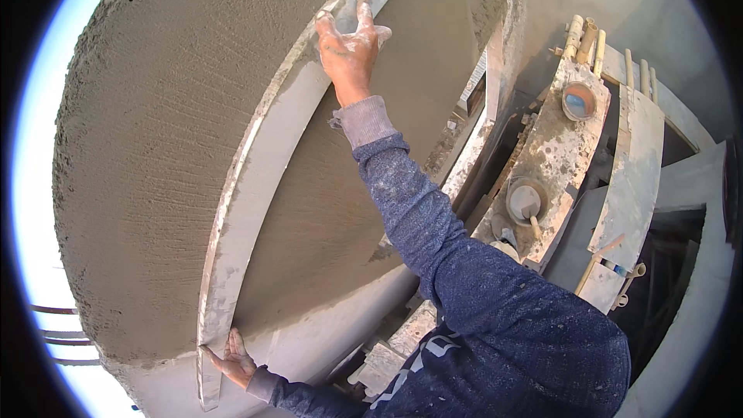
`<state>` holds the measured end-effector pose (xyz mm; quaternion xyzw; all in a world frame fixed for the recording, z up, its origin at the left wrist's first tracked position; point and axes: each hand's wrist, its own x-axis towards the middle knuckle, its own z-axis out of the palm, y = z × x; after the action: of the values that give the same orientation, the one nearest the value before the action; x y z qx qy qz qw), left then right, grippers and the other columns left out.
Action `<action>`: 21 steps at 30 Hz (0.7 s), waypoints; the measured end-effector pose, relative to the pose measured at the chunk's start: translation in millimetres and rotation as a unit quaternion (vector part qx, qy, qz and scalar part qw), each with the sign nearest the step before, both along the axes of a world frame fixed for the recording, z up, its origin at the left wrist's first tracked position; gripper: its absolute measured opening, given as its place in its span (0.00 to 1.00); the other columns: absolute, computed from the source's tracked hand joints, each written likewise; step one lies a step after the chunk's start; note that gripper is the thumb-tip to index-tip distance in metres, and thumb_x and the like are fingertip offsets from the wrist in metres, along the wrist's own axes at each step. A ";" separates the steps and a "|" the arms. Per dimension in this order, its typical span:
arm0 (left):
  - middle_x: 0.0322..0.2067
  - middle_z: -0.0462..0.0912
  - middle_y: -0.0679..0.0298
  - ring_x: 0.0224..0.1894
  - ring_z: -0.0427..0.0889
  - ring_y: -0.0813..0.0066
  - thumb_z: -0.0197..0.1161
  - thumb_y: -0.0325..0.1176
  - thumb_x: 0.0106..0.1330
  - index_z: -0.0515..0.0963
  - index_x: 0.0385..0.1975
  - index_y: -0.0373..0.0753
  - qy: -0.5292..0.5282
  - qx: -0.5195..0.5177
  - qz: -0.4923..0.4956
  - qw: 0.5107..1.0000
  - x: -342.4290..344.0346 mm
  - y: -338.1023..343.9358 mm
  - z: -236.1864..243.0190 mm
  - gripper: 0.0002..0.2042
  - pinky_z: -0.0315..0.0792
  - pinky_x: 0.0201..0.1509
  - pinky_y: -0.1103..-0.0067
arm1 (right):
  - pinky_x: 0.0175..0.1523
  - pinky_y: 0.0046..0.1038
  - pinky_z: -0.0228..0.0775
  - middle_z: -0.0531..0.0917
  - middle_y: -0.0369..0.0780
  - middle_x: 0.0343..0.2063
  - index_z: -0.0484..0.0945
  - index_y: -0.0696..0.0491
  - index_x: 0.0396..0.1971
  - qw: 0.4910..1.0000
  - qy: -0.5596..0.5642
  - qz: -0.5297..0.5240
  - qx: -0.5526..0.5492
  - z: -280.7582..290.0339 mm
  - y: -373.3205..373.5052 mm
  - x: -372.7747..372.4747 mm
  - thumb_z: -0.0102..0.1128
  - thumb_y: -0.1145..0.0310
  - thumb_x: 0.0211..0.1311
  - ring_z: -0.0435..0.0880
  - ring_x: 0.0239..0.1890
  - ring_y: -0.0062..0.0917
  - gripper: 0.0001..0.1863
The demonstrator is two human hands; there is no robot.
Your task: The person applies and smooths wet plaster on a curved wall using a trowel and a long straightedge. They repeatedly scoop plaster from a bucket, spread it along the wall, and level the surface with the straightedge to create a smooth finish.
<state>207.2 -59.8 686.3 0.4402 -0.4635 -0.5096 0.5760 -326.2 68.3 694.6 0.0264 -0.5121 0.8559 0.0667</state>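
A long pale grey straightedge with crusted edges lies against the damp grey plaster, running from the top down to the lower middle. My right hand, streaked with white residue, holds it high up, fingers reaching over its face. My left hand holds it near the bottom end, thumb and fingers at either side. Both sleeves are blue with grey cuffs and spattered.
At right, a stained scaffold plank bears a bucket and a second bucket with a tool in it. Another board, poles and dark openings lie beside it. Bright sky shows along the left edge.
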 end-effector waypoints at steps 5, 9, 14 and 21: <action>0.56 0.58 0.34 0.58 0.68 0.42 0.58 0.52 0.62 0.58 0.66 0.52 0.043 0.142 0.031 0.988 -9.1 1.2 -54.2 0.33 0.75 0.56 0.59 | 0.60 0.32 0.65 0.75 0.50 0.48 0.56 0.60 0.66 0.990 -0.121 -0.030 0.071 -147.0 4.9 -3.9 0.65 0.63 0.56 0.74 0.54 0.35 0.41; 0.58 0.57 0.38 0.61 0.64 0.43 0.58 0.49 0.62 0.59 0.65 0.51 0.044 0.145 0.005 0.988 -9.3 2.1 -98.7 0.31 0.71 0.59 0.55 | 0.64 0.33 0.59 0.69 0.55 0.57 0.53 0.55 0.68 0.975 -0.208 0.020 0.079 -251.6 7.3 -6.2 0.64 0.66 0.57 0.67 0.62 0.37 0.41; 0.59 0.54 0.37 0.62 0.61 0.42 0.61 0.46 0.61 0.61 0.61 0.46 0.089 0.229 0.006 0.969 0.3 -4.5 -166.4 0.30 0.69 0.60 0.54 | 0.66 0.33 0.55 0.65 0.56 0.61 0.48 0.53 0.69 0.966 -0.250 0.058 0.010 -337.3 9.1 -1.2 0.62 0.69 0.57 0.65 0.64 0.38 0.43; 0.61 0.53 0.39 0.62 0.62 0.42 0.66 0.46 0.54 0.56 0.59 0.32 0.109 0.274 0.018 0.955 6.7 -9.7 -271.4 0.38 0.65 0.63 0.53 | 0.65 0.36 0.56 0.63 0.49 0.63 0.49 0.46 0.70 0.949 -0.303 0.083 -0.008 -429.0 12.7 -1.2 0.63 0.69 0.54 0.62 0.65 0.37 0.44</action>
<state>213.9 -69.5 414.9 0.5308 -0.2324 -0.6516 0.4895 -327.4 81.0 265.7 -0.1928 -0.4973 0.8301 -0.1624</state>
